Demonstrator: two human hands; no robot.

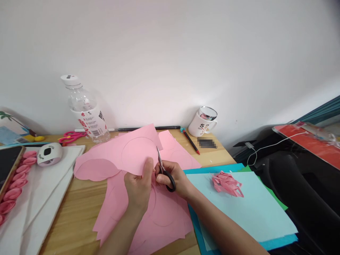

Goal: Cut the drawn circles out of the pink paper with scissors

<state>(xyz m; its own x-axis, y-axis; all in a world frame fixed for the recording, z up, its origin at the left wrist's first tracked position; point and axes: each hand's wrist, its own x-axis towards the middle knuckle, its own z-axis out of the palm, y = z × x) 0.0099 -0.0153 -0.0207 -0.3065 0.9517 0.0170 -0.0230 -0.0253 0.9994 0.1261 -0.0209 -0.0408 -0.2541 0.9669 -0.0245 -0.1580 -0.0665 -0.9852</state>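
My left hand pinches the lower edge of a pink sheet of paper, which is lifted off the table and carries a drawn circle. A curved piece has been cut out along its left side. In my right hand are black-handled scissors, fingers in the loops. Their blades point up and away, at the sheet's right edge beside the circle. Below both hands lies a stack of pink paper with more circles drawn on it.
A clear bottle and a white mug stand by the wall. Pink scissors and a black-and-red pen lie nearby. Pink scraps rest on light blue sheets. At left, rolled pink paper pieces sit beside a phone.
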